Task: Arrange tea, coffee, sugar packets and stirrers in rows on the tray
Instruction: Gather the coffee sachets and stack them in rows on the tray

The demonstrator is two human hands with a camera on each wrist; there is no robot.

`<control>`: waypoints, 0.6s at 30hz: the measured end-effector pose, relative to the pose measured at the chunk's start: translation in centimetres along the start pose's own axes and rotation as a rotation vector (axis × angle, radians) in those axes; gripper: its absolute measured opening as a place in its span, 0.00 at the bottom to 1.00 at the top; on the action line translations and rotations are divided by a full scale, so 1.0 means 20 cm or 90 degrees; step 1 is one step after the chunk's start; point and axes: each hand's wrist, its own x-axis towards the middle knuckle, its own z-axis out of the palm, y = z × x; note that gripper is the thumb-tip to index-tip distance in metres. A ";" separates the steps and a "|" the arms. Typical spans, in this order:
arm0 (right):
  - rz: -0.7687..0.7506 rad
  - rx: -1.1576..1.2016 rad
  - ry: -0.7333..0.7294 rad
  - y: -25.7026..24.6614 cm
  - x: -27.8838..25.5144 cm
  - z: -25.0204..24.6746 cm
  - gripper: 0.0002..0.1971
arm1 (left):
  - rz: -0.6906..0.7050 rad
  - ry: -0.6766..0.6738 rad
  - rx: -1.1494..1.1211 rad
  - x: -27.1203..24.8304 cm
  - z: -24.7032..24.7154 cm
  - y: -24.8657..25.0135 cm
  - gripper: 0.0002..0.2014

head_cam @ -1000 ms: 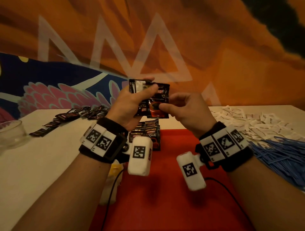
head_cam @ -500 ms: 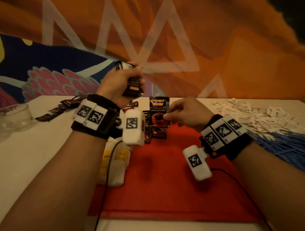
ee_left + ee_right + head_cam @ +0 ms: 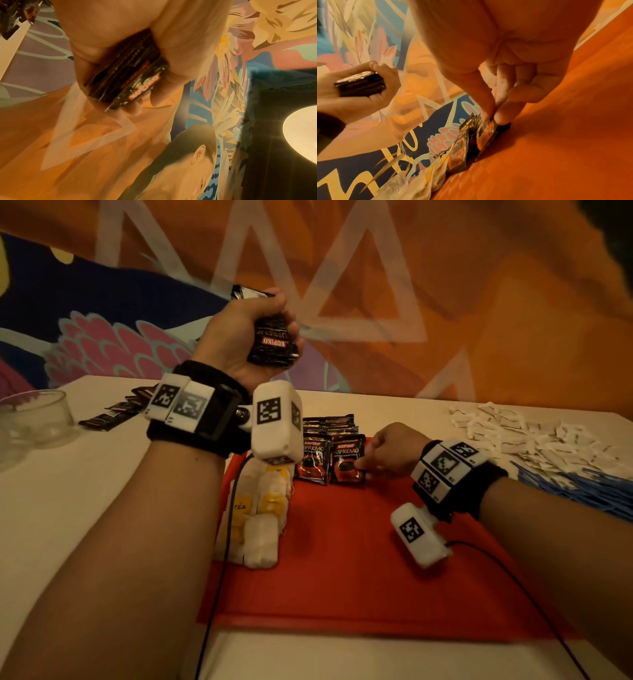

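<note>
Right hand grip pinches glossy coffee sachet on tray.

Bare red tray is lying open in front and to the right. Tea bags are crowding its left edge, coffee packets are blocking the far side.

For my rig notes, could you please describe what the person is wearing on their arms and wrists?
Both forearms are bare, with no sleeves. Each wrist has a black band carrying white blocks printed with black square-code markers. A white padded camera pod, also marker-tagged, sits under each wrist. A thin black cable trails from each pod.
</note>
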 end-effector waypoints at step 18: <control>-0.078 0.121 0.084 0.01 -0.03 -0.09 0.10 | -0.051 -0.041 0.014 -0.01 0.02 -0.07 0.14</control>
